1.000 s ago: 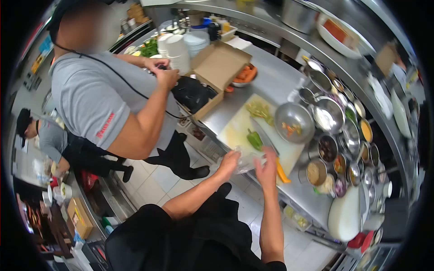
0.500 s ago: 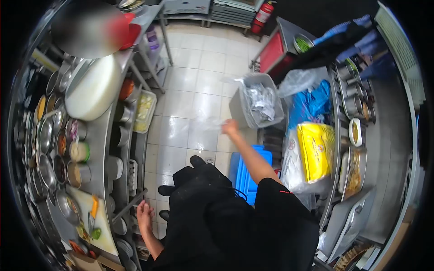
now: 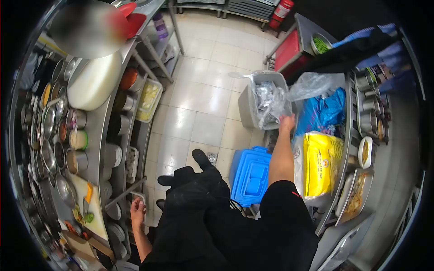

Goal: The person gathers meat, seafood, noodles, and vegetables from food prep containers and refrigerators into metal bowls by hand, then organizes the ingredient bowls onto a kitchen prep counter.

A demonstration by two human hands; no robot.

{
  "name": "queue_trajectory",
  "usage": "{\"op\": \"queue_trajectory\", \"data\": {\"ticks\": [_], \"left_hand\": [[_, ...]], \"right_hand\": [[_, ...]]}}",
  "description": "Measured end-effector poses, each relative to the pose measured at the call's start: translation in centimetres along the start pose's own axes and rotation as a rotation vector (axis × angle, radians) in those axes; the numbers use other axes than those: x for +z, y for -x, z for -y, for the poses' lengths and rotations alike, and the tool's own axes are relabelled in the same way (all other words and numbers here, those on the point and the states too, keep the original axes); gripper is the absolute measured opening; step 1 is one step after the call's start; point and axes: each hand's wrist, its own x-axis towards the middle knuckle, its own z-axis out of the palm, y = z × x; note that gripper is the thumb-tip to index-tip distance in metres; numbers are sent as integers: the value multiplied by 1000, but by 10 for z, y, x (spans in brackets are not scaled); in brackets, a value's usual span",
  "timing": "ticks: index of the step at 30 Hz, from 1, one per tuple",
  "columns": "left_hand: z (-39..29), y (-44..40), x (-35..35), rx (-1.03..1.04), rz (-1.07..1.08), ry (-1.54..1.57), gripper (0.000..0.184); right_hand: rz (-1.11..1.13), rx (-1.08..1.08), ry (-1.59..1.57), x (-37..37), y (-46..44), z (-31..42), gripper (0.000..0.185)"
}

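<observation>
My right hand [image 3: 287, 122] reaches out to the near right rim of a grey waste bin [image 3: 247, 107]. Its fingers are closed on a crumpled clear plastic bag [image 3: 272, 115], which hangs into the bin over other crumpled plastic. My left hand [image 3: 138, 211] hangs low beside the left counter, near the bar of its lower shelf. The fingers there are loosely bent and somewhat apart, with nothing visible in them.
A blue lidded box [image 3: 251, 176] stands on the floor between me and the bin. Yellow packaging [image 3: 323, 165] and a blue bag [image 3: 321, 110] sit at right. The left counter holds a cutting board [image 3: 97, 212] with an orange-handled knife [image 3: 88, 193]. A fire extinguisher [image 3: 281, 13] stands behind.
My right hand has moved right, carrying the clear plastic bag from over the floor to the bin. My left hand has stayed low by the counter. The view has shifted slightly.
</observation>
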Motion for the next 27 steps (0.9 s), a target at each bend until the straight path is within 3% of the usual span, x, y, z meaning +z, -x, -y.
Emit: {"op": "queue_trajectory", "data": {"ticks": [3,4,5,6,7,8,9,11,13,15,17,19,22,23,25,27], "left_hand": [[60,-9,-16,-44,-77,-40,42],[65,0,-13,-7,-136,-57,40],[73,4,-13,-38,-150,-64,41],[113,-9,-17,-1,-214,-123,42],[110,-5,-13,17,-206,-104,44],[110,-1,-11,50,-236,-124,43],[100,3,-8,54,-279,-186,42],[92,5,-9,59,-366,-147,44],[84,6,-20,61,-488,-69,44],[90,1,-43,87,-613,-34,43],[96,-8,-84,121,-782,45,40],[104,-22,-135,139,-999,185,38],[78,-37,-223,26,-1274,375,43],[70,-45,-249,-52,-1300,414,53],[57,-70,-290,-214,-1361,399,65],[62,-83,-314,-319,-1230,338,73]], "right_hand": [[65,-154,498,1,-12,-18,69],[16,-189,486,3,-12,-34,58],[159,-239,434,-5,-59,-78,45],[167,-546,899,-9,-101,-127,34],[204,-339,784,29,-2,-93,28],[336,-358,987,55,51,-90,27],[495,-269,958,60,4,-166,24],[1062,-587,1128,94,69,-219,21],[1472,-427,1072,131,169,-259,27],[1897,-650,1072,161,309,-238,31],[2203,-664,1134,186,466,-190,34],[2436,-1003,805,198,590,-161,32],[2417,-1241,414,204,753,-140,29],[2377,-1348,273,208,800,-140,29],[2286,-1460,217,212,878,-155,31],[2273,-1574,311,215,935,-175,34]]}}
